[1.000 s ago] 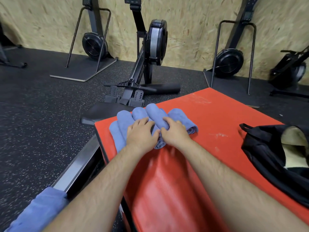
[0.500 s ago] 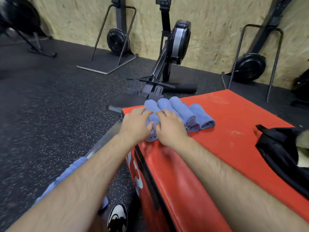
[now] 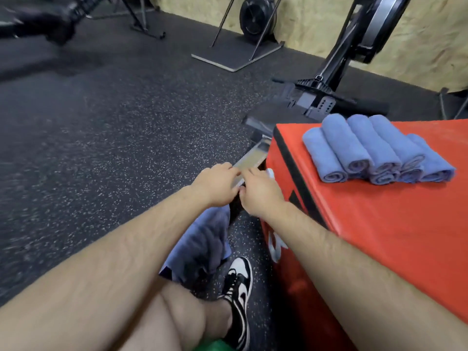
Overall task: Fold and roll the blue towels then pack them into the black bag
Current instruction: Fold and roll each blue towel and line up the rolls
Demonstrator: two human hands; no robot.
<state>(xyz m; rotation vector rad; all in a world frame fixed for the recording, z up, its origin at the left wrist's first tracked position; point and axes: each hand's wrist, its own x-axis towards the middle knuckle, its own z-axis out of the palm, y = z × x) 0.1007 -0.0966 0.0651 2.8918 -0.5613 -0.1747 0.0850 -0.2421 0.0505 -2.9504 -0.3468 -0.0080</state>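
Several rolled blue towels (image 3: 374,150) lie stacked side by side on the far left part of the red padded box (image 3: 379,236). An unrolled blue towel (image 3: 202,239) hangs crumpled over the rowing machine's rail, left of the box and below my forearms. My left hand (image 3: 217,183) and my right hand (image 3: 260,191) are close together over the rail just above that towel, fingers stretched forward and holding nothing I can see. Neither hand touches the rolled towels. The black bag is out of view.
The metal rail (image 3: 250,160) of a rowing machine (image 3: 319,97) runs along the box's left side. My knee and a black-and-white shoe (image 3: 238,282) are on the speckled rubber floor. More exercise machines stand along the chipboard wall.
Both hands have left the rolled towels and moved left and down off the box, to above the loose towel on the rail. The view has swung left, so the bag has dropped out of sight.
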